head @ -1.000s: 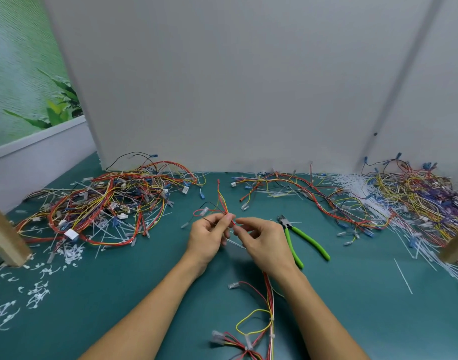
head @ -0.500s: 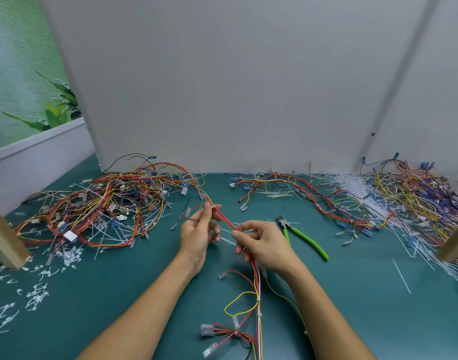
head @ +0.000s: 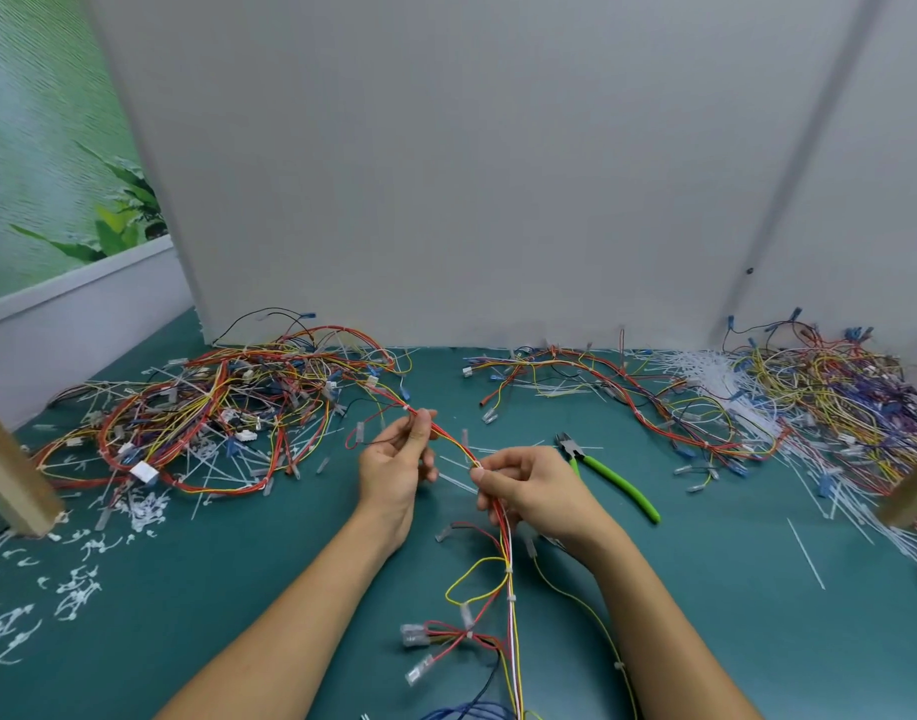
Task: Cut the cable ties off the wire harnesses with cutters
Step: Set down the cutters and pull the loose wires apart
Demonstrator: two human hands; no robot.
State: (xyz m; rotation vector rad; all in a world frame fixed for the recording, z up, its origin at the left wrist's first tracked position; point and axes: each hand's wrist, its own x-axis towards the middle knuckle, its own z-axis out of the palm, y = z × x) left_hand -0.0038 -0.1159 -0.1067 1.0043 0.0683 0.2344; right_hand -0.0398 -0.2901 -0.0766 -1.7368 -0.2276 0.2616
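Parted since a second ago, the hands now hold a stretch of the wire harness (head: pixel 454 445) between them. Near the bench's (head: pixel 732 605) front edge its red, yellow and white wires trail, ringed by small white cable ties (head: pixel 509 570), with bare teal on either side. The right hand (head: pixel 537 491) pinches it, and the left hand (head: pixel 394 467) pinches it farther on. Green-handled cutters (head: pixel 617 483) lie just right. Tangled harness piles (head: pixel 212 407) line the white panel (head: pixel 446 174).

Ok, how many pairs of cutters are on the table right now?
1: the green-handled cutters lie on the table just right of the right hand, untouched. Others could be buried under the wire piles.
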